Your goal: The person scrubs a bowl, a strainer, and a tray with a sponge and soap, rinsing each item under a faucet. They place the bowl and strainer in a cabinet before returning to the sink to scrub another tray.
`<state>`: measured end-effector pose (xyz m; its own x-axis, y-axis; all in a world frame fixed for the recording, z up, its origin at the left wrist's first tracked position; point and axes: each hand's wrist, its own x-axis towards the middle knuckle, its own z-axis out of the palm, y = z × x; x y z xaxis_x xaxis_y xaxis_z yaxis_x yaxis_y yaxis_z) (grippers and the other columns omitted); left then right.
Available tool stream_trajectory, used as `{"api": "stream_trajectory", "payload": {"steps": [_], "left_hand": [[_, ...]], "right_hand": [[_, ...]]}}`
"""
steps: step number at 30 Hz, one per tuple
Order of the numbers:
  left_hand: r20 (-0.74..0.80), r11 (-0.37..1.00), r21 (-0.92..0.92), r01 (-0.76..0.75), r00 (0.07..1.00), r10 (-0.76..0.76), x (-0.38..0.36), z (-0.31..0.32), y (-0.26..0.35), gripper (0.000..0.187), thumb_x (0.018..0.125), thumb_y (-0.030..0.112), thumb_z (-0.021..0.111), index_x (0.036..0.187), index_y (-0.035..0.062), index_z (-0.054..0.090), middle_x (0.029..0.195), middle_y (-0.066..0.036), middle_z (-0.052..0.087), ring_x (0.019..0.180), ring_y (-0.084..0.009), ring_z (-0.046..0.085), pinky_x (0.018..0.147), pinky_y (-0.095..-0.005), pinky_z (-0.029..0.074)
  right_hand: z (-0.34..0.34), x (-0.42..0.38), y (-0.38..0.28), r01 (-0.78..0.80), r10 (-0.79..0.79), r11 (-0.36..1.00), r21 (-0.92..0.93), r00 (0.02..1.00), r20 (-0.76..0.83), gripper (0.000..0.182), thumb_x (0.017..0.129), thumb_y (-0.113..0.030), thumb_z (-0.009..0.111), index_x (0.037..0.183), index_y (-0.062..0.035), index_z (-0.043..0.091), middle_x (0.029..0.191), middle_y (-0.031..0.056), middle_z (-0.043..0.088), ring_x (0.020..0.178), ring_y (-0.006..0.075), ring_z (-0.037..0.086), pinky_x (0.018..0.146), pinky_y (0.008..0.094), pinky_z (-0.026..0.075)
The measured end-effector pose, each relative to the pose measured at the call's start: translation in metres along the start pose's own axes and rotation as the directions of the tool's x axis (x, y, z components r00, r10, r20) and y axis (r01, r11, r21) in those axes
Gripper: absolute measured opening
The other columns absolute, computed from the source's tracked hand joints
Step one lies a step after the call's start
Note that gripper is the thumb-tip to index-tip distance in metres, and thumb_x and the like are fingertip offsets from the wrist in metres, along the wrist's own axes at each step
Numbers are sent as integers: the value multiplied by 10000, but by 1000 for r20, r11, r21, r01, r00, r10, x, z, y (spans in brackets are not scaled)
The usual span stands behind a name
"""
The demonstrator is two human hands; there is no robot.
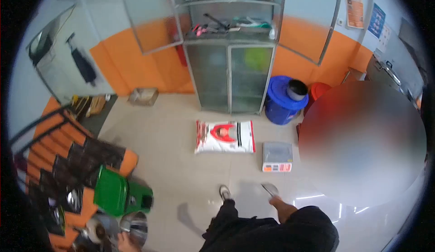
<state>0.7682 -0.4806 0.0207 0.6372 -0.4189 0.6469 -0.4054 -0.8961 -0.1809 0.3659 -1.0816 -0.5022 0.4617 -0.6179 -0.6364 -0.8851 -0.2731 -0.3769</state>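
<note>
At the lower left edge, my left hand (126, 243) is closed at the rim of a shiny steel bowl (137, 227), beside a green pedal bin (115, 193). Part of this hand is cut off by the frame. My right hand (274, 201) is in front of my dark clothing, closed on a flat, silvery metal thing (269, 188) whose exact kind I cannot make out. Beyond it on the floor sits a flat scale-like box (277, 156) with orange and white labels. A white and red printed sack (225, 136) lies flat left of the box.
A glass-door cabinet (229, 75) holds utensils, its upper doors swung wide. Blue (281, 105) and red (318, 90) lidded bins stand to its right. A dark stair railing (45, 129) rises at left. More metal vessels (93, 229) stand beside the bowl. A blurred patch hides the right side.
</note>
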Motion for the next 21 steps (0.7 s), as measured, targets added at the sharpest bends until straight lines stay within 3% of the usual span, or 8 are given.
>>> {"api": "stream_trajectory", "payload": {"steps": [1,2,4,6,9,11,13,21], "left_hand": [[158,993,-110,35,987,-17,51,33,34,249,670,123,699,886,53,597,950,-178,630,707,-390,615,576,-440,500],[119,985,-166,-40,991,60,104,63,74,206,651,90,674,827,60,571,904,-162,605,650,-378,584,525,-433,466],[26,932,-316,-181,980,199,216,105,160,169,627,54,647,768,67,555,838,-146,567,595,-362,556,490,-436,439],[-75,831,-468,-301,950,302,324,130,247,166,644,57,637,801,54,579,816,-149,543,625,-367,560,538,-463,450],[-286,562,-799,-215,957,-41,469,169,395,135,723,-28,613,766,-7,487,773,-140,436,711,-285,494,633,-349,420],[0,126,-991,35,962,-273,560,169,501,145,962,107,581,867,6,538,845,-41,497,788,-157,471,713,-266,392],[407,-560,-792,244,894,-187,642,151,599,121,958,162,605,1032,73,571,917,-16,586,873,-125,543,761,-299,449],[497,-805,-431,407,852,165,944,72,913,158,909,126,602,1023,50,524,893,-110,601,600,-132,553,383,-210,322]], "right_hand": [[-12,-10,31,25,-39,947,320,999,37,363,854,-320,571,1055,-46,698,1035,127,711,989,277,676,813,372,545],[-89,-83,-33,-108,53,971,-213,966,-252,254,827,-240,553,791,-48,715,908,153,712,825,291,690,687,424,548],[-100,-56,9,-68,127,940,-335,979,157,162,806,-194,613,817,-58,700,807,122,703,659,277,671,553,407,531],[-143,-79,-21,-535,479,786,310,844,242,96,817,-145,631,848,-60,664,718,92,673,562,233,633,470,389,500],[-91,-38,34,-70,76,950,303,997,-6,121,842,-162,604,872,-48,633,680,73,643,559,202,622,461,377,495],[-126,-47,-22,-425,534,589,688,843,64,151,768,-117,584,661,-10,579,573,98,575,469,223,585,402,380,465],[-117,-24,-47,-499,638,445,744,760,128,131,766,-111,598,680,-16,575,592,93,573,507,214,593,421,365,452],[-279,111,-77,-422,627,455,784,777,55,151,819,-160,586,871,-19,585,792,144,602,734,282,602,627,397,455]]}}
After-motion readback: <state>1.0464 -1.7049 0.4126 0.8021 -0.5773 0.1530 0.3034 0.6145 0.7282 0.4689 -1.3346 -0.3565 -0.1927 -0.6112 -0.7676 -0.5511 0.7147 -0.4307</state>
